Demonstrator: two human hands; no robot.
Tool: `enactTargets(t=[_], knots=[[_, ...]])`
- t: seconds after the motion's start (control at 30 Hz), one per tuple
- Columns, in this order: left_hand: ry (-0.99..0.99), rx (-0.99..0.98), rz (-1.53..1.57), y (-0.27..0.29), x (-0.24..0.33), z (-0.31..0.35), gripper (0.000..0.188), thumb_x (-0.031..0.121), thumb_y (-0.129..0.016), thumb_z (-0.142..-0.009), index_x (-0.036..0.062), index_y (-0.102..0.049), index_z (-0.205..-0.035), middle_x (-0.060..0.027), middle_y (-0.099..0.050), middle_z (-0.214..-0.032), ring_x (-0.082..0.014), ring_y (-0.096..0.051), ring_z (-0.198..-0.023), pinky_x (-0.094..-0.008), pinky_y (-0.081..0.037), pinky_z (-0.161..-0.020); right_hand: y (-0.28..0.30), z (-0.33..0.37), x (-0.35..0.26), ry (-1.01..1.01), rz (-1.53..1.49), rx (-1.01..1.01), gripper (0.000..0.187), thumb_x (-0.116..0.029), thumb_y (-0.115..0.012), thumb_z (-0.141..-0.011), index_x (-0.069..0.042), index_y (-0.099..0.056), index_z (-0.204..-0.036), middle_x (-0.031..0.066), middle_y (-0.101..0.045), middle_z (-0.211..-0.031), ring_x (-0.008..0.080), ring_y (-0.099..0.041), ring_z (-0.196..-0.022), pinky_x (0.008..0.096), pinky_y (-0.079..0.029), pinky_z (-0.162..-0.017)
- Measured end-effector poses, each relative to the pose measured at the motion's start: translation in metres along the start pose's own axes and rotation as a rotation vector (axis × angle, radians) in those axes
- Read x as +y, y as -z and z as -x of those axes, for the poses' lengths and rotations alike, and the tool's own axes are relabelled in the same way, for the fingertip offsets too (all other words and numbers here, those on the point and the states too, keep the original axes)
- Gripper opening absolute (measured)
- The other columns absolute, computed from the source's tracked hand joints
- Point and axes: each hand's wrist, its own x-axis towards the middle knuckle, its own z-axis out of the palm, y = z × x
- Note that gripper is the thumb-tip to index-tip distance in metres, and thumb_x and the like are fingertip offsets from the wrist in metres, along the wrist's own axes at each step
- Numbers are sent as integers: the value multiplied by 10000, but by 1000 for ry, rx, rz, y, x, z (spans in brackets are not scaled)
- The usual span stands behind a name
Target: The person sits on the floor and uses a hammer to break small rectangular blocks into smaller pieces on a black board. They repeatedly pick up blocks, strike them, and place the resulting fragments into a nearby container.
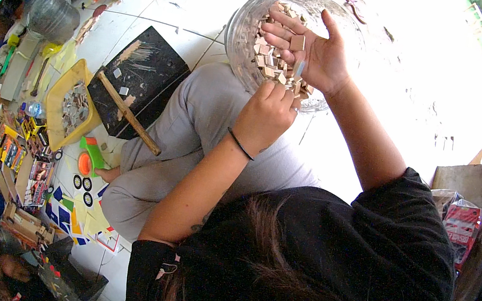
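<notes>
My right hand (315, 52) is turned palm up over a round clear plastic tub (237, 56), fingers stretched out. A small square wooden block (297, 42) rests on its fingers, and a pale bluish strip (299, 67) shows at the palm's near edge. Many similar small wooden pieces (270, 61) lie in the tub. My left hand (269, 108) is at the tub's near rim, below the right palm. Its fingertips are pinched together among the wooden pieces; what they hold, if anything, is hidden.
Left of my crossed legs, a hammer (128, 112) lies across a black block (164, 58) with thin nails. Beside it are a yellow tray (53, 116) of small metal pieces, a green-orange tape dispenser (87, 155), black wheels (86, 185) and coloured sheets (72, 215). Boxes line the far left.
</notes>
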Motion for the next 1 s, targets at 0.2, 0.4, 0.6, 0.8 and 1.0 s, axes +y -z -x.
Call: enactTargets(t=[0.2,0.4,0.6,0.8,1.0], knots=[[-1,-38,5,1,1,0,115,163,-548,-751,91,-634,-776,-22,-554,-733,-175,-522,-774,-317,-392,-757,2,-2,-12,-74,406,199,551,-336,-332,-948,71,-371,-1318,224,-529,-1229,261,-555,-1099,321,-513,-819],[-19,-39,8,1,1,1,98,164,-551,-738,90,-613,-728,-22,-535,-707,-174,-494,-758,-306,-371,-768,16,5,-25,-237,2432,445,308,-184,-599,-778,-45,-631,-1051,118,-650,-1024,291,-610,-948,360,-491,-814],[-22,-36,56,3,2,2,109,160,-558,-756,101,-595,-673,-16,-498,-691,-172,-471,-729,-311,-371,-746,14,9,-15,-1024,2567,-113,228,-243,-664,-713,-37,-702,-803,140,-681,-819,286,-660,-755,377,-530,-659],[-27,-72,-22,3,3,0,101,157,-550,-767,104,-580,-687,-19,-487,-692,-175,-471,-732,-316,-377,-740,28,14,17,-1110,2524,-161,256,-188,-658,-752,-47,-694,-963,128,-674,-1003,268,-649,-951,417,-531,-740],[-28,-59,-16,4,3,1,119,151,-545,-783,105,-584,-680,-17,-482,-682,-172,-466,-727,-309,-376,-750,36,18,15,-1027,2535,-267,316,-278,-692,-699,-17,-687,-878,134,-677,-879,272,-657,-868,389,-526,-718]])
